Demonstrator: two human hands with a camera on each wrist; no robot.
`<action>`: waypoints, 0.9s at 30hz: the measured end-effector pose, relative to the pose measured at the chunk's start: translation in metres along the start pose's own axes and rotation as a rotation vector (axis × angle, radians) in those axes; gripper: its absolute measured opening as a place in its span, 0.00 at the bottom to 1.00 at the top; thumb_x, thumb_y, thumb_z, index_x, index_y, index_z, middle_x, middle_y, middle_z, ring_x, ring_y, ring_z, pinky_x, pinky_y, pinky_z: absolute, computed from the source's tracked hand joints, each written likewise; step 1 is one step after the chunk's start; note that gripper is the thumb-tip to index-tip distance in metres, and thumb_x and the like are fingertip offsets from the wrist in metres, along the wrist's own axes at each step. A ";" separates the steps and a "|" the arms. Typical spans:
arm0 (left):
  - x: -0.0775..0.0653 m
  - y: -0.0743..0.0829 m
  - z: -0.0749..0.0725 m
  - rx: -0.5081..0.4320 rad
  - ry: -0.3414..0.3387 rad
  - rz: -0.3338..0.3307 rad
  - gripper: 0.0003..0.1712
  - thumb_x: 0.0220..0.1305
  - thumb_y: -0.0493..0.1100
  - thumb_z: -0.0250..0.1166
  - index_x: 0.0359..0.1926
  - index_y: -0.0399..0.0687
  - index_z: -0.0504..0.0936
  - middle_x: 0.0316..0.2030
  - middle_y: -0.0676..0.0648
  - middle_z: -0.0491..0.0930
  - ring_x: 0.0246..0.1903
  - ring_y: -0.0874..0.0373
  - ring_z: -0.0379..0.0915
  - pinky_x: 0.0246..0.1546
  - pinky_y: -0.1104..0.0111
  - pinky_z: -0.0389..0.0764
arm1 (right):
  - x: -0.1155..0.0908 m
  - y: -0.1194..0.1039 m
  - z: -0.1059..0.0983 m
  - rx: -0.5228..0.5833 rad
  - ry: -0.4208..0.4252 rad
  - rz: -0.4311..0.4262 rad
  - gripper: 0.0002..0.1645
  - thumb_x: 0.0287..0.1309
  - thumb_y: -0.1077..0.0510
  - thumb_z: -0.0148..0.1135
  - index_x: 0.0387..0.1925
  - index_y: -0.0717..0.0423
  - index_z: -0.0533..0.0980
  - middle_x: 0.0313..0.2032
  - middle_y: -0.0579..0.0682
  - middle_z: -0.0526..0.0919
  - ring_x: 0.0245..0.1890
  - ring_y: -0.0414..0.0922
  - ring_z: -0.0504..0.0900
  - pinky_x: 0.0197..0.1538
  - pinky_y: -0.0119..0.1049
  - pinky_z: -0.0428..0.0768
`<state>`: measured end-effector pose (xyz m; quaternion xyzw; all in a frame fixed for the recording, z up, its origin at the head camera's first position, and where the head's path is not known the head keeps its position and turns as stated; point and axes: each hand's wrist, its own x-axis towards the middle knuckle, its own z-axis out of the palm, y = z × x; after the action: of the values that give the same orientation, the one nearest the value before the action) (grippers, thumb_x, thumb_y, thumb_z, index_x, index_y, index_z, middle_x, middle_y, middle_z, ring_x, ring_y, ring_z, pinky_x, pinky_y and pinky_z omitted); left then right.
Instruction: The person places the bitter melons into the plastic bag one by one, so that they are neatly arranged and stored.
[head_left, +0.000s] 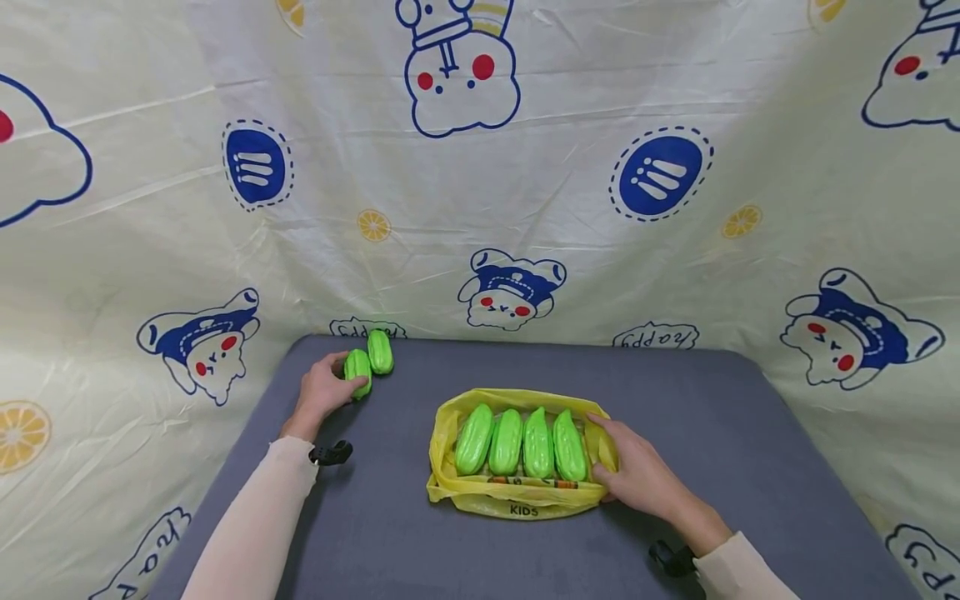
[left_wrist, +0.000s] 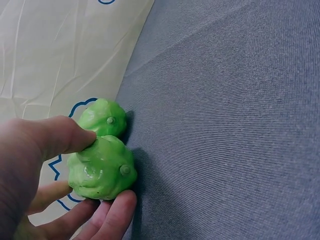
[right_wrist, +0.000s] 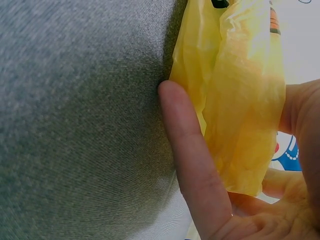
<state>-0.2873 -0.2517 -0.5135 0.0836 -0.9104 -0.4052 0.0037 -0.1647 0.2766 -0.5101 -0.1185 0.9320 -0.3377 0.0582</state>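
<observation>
At the table's far left, my left hand (head_left: pixel 324 390) holds a glossy green ribbed gourd (head_left: pixel 358 372) between thumb and fingers. In the left wrist view the thumb lies across the top of this gourd (left_wrist: pixel 103 170) and fingertips (left_wrist: pixel 121 207) curl under its lower side. Just behind it lies a second green gourd (head_left: pixel 380 352). A yellow plastic bag (head_left: pixel 517 504) marked "KIDS" lies with its mouth spread, several green gourds (head_left: pixel 506 442) side by side inside. My right hand (head_left: pixel 637 467) grips the bag's right end, with one finger extended along its side in the right wrist view.
The grey cloth-covered table (head_left: pixel 405 550) ends at a far edge against a pale printed curtain (head_left: pixel 510 192). The curtain also hangs along the left and right sides. A black band (head_left: pixel 330 453) is at the left wrist, another black band (head_left: pixel 671 558) at the right.
</observation>
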 end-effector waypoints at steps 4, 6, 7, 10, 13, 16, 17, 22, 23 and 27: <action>-0.001 0.000 0.000 -0.031 0.000 -0.016 0.48 0.78 0.49 0.76 0.89 0.36 0.68 0.74 0.23 0.81 0.60 0.33 0.91 0.53 0.55 0.95 | -0.001 0.002 0.002 0.041 -0.014 0.018 0.50 0.71 0.67 0.69 0.90 0.62 0.63 0.80 0.76 0.72 0.39 0.44 0.89 0.30 0.36 0.89; -0.001 -0.001 0.000 -0.043 0.000 -0.024 0.48 0.78 0.49 0.76 0.89 0.37 0.68 0.73 0.23 0.82 0.53 0.36 0.94 0.45 0.61 0.95 | -0.001 0.002 0.002 0.038 -0.008 0.008 0.50 0.70 0.67 0.69 0.90 0.62 0.63 0.80 0.76 0.72 0.41 0.45 0.90 0.30 0.35 0.88; -0.001 -0.001 0.000 -0.047 0.001 -0.025 0.48 0.78 0.49 0.77 0.89 0.37 0.68 0.72 0.23 0.82 0.50 0.38 0.95 0.42 0.63 0.95 | -0.001 0.002 0.002 0.036 -0.005 0.006 0.50 0.70 0.67 0.69 0.90 0.62 0.63 0.80 0.76 0.72 0.43 0.46 0.90 0.30 0.35 0.88; -0.002 -0.001 0.000 -0.060 0.004 -0.027 0.48 0.78 0.48 0.77 0.89 0.38 0.67 0.71 0.23 0.83 0.39 0.49 0.95 0.39 0.67 0.93 | -0.002 0.003 0.002 0.037 -0.004 0.006 0.50 0.70 0.67 0.69 0.90 0.62 0.63 0.80 0.76 0.72 0.44 0.48 0.90 0.31 0.36 0.88; -0.003 0.001 -0.002 -0.079 0.005 -0.026 0.49 0.77 0.48 0.77 0.89 0.37 0.66 0.72 0.22 0.82 0.35 0.57 0.93 0.37 0.69 0.93 | -0.002 0.003 0.003 0.046 -0.009 0.019 0.50 0.70 0.67 0.68 0.90 0.61 0.64 0.81 0.75 0.72 0.45 0.48 0.90 0.31 0.36 0.89; -0.004 0.002 -0.002 -0.093 0.009 -0.031 0.49 0.77 0.47 0.77 0.90 0.38 0.66 0.73 0.22 0.81 0.37 0.57 0.93 0.36 0.70 0.92 | -0.002 0.003 0.002 0.046 -0.008 0.011 0.50 0.70 0.67 0.69 0.90 0.62 0.63 0.81 0.76 0.71 0.46 0.49 0.91 0.30 0.35 0.89; -0.004 0.002 -0.002 -0.093 0.011 -0.033 0.49 0.77 0.47 0.77 0.90 0.38 0.66 0.73 0.23 0.81 0.38 0.55 0.93 0.36 0.70 0.92 | -0.002 0.002 0.002 0.046 -0.006 0.009 0.50 0.70 0.67 0.69 0.90 0.62 0.63 0.81 0.76 0.71 0.46 0.49 0.91 0.30 0.35 0.89; -0.004 0.002 -0.002 -0.082 0.019 -0.031 0.49 0.78 0.47 0.76 0.90 0.40 0.66 0.75 0.24 0.80 0.44 0.47 0.95 0.38 0.69 0.93 | -0.002 0.001 0.001 0.034 0.005 -0.005 0.50 0.70 0.66 0.71 0.89 0.63 0.64 0.80 0.75 0.73 0.48 0.51 0.91 0.30 0.35 0.88; -0.004 0.002 -0.002 -0.080 0.019 -0.031 0.49 0.78 0.47 0.76 0.91 0.40 0.66 0.75 0.24 0.80 0.45 0.45 0.95 0.38 0.69 0.93 | -0.001 0.001 0.000 0.027 0.011 -0.008 0.50 0.70 0.66 0.71 0.89 0.63 0.65 0.79 0.75 0.74 0.49 0.51 0.91 0.31 0.35 0.88; -0.004 0.003 -0.002 -0.077 0.021 -0.029 0.50 0.78 0.48 0.75 0.91 0.41 0.64 0.76 0.24 0.79 0.48 0.42 0.95 0.38 0.69 0.93 | -0.001 0.001 0.000 0.026 0.007 -0.011 0.50 0.70 0.66 0.71 0.89 0.63 0.64 0.79 0.75 0.74 0.48 0.51 0.91 0.31 0.35 0.88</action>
<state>-0.2836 -0.2505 -0.5097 0.1009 -0.8927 -0.4392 0.0103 -0.1643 0.2773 -0.5106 -0.1215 0.9270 -0.3506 0.0549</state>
